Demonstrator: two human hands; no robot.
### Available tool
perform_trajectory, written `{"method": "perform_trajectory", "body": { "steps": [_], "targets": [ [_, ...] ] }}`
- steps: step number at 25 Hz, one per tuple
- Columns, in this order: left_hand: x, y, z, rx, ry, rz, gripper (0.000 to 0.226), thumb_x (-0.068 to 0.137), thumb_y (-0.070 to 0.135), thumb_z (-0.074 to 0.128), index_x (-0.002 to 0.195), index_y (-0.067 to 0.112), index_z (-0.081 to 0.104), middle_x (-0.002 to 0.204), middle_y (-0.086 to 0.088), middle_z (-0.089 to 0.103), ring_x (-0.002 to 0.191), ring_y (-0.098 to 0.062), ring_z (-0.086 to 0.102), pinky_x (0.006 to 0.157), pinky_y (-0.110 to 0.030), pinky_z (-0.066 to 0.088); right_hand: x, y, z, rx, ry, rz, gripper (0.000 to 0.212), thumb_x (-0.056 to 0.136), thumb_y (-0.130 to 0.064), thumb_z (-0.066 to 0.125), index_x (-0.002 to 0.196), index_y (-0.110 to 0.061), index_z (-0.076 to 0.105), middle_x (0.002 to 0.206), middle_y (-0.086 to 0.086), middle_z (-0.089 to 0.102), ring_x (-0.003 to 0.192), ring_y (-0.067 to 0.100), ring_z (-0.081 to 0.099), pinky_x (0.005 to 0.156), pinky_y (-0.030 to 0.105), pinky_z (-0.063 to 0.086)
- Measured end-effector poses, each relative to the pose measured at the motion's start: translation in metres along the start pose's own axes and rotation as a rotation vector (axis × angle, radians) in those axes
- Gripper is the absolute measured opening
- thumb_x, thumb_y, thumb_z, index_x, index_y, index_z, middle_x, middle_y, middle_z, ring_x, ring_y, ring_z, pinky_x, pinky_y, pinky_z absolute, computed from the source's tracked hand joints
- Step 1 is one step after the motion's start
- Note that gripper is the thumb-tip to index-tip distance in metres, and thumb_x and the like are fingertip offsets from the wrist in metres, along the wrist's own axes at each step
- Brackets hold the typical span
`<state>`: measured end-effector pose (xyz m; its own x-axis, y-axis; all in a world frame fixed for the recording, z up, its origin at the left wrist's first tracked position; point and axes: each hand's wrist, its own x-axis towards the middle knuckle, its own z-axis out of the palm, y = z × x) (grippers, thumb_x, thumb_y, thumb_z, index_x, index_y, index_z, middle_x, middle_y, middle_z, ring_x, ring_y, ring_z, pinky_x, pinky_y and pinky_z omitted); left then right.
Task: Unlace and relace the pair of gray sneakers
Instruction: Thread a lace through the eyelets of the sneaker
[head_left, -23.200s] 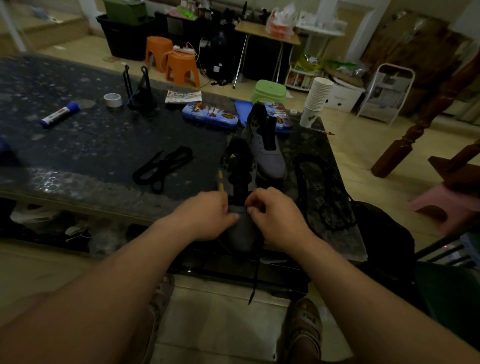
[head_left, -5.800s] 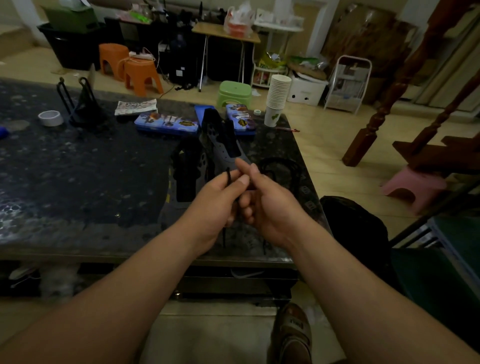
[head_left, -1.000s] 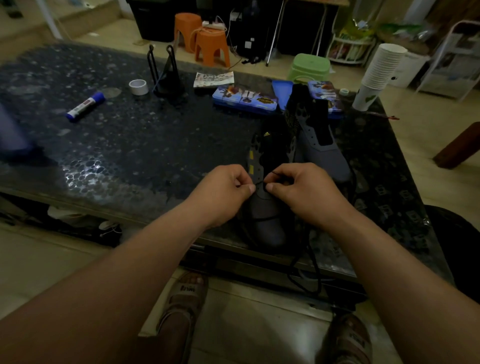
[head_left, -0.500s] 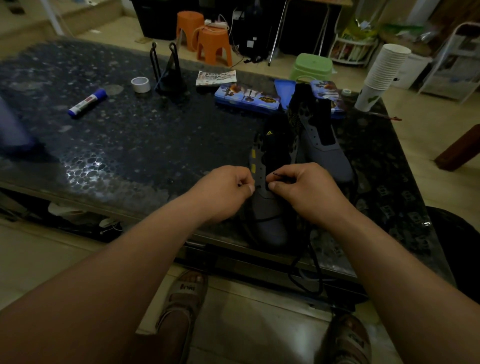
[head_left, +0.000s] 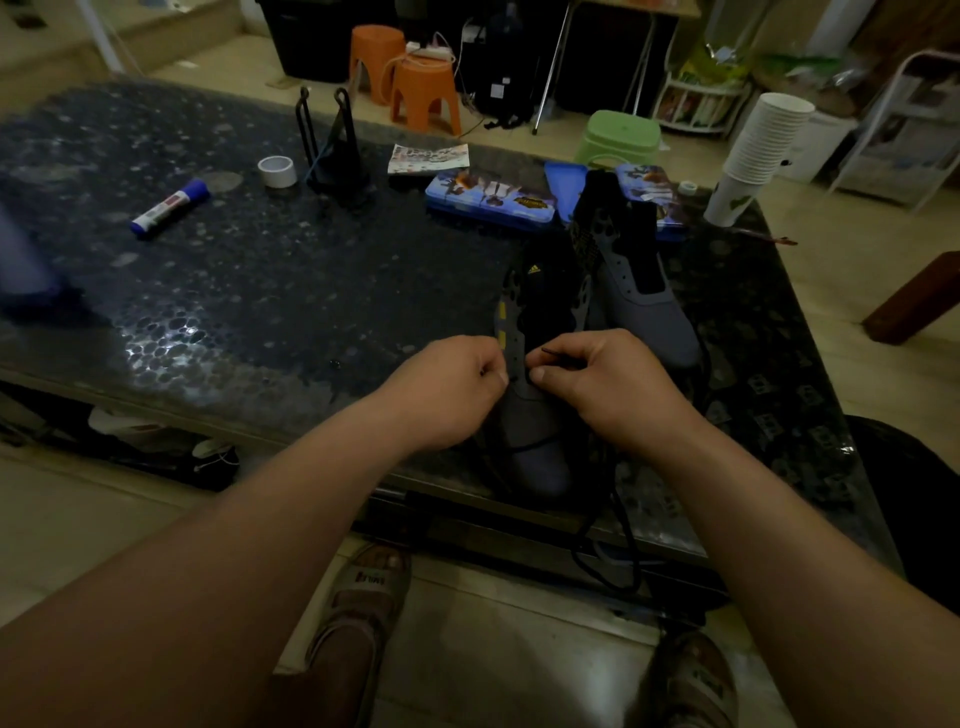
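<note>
Dimly lit, the right hand (head_left: 613, 389) pinched the black lace (head_left: 553, 352) tip beside the left hand (head_left: 447, 389), which gripped the near sneaker (head_left: 535, 457) at its eyelet flap; such darkness might cause a skipped eyelet.

One head cam, wide-angle, faces fwd/down over table (head_left: 260, 291); left hand (head_left: 447, 389), right hand (head_left: 602, 384) close; prob. seated height.

Both forearms are extended fwd, bare, and are angled inward so that the hands meet at centre. L hand (head_left: 447, 395) is held knuckles-up w/ fingers curled under; thumb tip is set against the eyelet edge of the near sneaker (head_left: 535, 447). Whether a pinch is made there cannot be determined. R hand (head_left: 608, 384) is positioned opposite, just beside the L. The black lace (head_left: 553, 353) end is pinched btwn its thumb and index; remaining fingers are curled. Wrists are roughly straight.
</note>
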<state>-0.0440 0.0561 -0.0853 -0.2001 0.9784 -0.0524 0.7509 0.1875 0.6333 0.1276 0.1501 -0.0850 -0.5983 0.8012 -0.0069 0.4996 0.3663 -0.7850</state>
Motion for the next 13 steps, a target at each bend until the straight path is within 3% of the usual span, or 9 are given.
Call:
{"method": "perform_trajectory", "body": {
  "steps": [6, 11, 13],
  "targets": [
    [0.001, -0.006, 0.0, -0.232, -0.052, -0.062, 0.023, 0.102, 0.024, 0.062, 0.079, 0.026, 0.063, 0.069, 0.01, 0.057, 0.057, -0.005, 0.048, 0.056, -0.025, 0.039, 0.002, -0.002, -0.002, -0.058, -0.07, -0.013, 0.02, 0.095, -0.019, 0.074, 0.113, -0.021, 0.08, 0.101, -0.014, 0.076, 0.099, -0.001, 0.069, 0.097, 0.03, 0.056],
    [0.001, 0.009, 0.004, 0.167, 0.09, 0.004, 0.024, 0.098, 0.031, 0.055, 0.075, 0.029, 0.054, 0.078, 0.006, 0.063, 0.074, -0.017, 0.061, 0.064, -0.035, 0.05, 0.003, -0.002, -0.001, -0.114, -0.078, -0.051, 0.016, 0.095, -0.021, 0.071, 0.106, -0.026, 0.081, 0.099, -0.014, 0.078, 0.095, 0.0, 0.07, 0.092, 0.039, 0.058],
    [0.002, 0.011, 0.007, 0.191, 0.1, 0.012, 0.024, 0.099, 0.032, 0.056, 0.075, 0.029, 0.052, 0.08, 0.005, 0.062, 0.075, -0.018, 0.06, 0.064, -0.035, 0.049, 0.004, -0.002, 0.0, -0.14, -0.094, -0.053, 0.018, 0.097, -0.023, 0.069, 0.109, -0.028, 0.08, 0.102, -0.014, 0.078, 0.097, 0.002, 0.07, 0.091, 0.04, 0.058]
  ]
}}
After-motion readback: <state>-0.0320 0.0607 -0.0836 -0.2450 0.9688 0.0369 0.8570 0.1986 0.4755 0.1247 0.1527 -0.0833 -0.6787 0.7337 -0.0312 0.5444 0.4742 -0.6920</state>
